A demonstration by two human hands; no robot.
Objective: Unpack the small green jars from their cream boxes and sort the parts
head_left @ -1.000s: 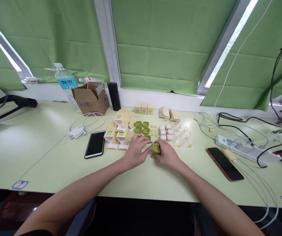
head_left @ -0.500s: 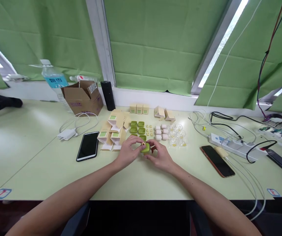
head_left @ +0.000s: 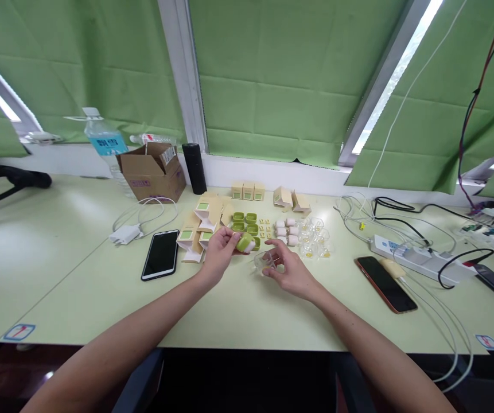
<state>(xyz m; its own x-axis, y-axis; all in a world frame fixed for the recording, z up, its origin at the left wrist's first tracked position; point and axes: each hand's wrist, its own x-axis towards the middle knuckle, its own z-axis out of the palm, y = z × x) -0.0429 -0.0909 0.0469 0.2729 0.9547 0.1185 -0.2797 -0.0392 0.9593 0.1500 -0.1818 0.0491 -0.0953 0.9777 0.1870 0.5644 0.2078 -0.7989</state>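
My left hand is closed on a small green case with a white part at its lower right side. To its right, my right hand pinches a clear plastic shell, its thumb and fingers around the near edge. The hands are apart, with a small gap between case and shell. Beyond them stand green square trays, partly hidden by the left hand. Tiny yellow pieces, white rounded pieces and more clear shells lie in groups toward the right.
Opened beige cartons lie left of the trays, small boxes behind. A phone sits left, another phone right, near a power strip and cables. A cardboard box and black cylinder stand at the back left.
My hands were together on the green case; they are now apart. The left has tilted the case, showing its white part, and the right has let it go and holds a clear shell.
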